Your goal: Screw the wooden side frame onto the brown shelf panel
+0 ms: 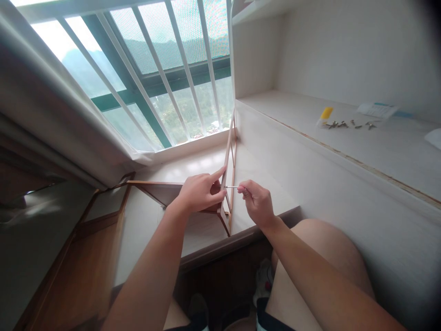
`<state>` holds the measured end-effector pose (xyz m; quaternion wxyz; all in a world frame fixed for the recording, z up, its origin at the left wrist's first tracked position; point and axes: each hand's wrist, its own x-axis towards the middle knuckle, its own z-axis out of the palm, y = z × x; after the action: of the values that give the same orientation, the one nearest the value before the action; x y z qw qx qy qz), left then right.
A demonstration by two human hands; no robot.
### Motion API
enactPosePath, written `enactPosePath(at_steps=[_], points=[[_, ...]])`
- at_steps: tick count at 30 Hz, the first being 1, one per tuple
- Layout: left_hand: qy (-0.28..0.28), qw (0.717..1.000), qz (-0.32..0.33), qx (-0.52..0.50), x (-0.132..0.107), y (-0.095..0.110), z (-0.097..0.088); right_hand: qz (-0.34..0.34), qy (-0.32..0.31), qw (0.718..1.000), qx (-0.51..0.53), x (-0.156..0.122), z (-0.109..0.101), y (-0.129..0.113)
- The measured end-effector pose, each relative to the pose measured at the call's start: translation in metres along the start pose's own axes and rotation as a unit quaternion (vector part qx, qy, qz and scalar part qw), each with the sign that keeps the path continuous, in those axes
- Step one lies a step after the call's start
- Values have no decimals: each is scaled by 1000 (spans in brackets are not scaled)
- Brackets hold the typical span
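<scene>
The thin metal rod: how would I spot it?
Below the barred window, find the wooden frame. Pointing at it from the right hand is the thin metal rod; its straight silvery shaft sets it apart from the frame's brown edges.

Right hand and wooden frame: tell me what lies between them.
In the head view, a thin metal shaft runs from the right hand toward the wooden frame.

Bright barred window [169, 55], pale shelf [344, 139]

A brown wooden frame [227, 154] stands on the pale ledge [255, 172]. Little screws [342, 124], something yellow [326, 113] and a packet [377, 110] lie on the white shelf [296, 108].
</scene>
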<state>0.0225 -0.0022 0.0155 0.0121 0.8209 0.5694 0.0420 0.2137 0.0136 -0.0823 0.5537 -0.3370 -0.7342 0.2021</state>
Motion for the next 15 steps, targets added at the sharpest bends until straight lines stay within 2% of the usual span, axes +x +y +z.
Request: enactPosePath(at_steps=[6,15], points=[[-2,1000,-1,-2,0,0,0,3,1,1000,-1,0,1,1],[-2,1000,0,-2,0,0,0,72,-24,997,-9,5,-2,-12]])
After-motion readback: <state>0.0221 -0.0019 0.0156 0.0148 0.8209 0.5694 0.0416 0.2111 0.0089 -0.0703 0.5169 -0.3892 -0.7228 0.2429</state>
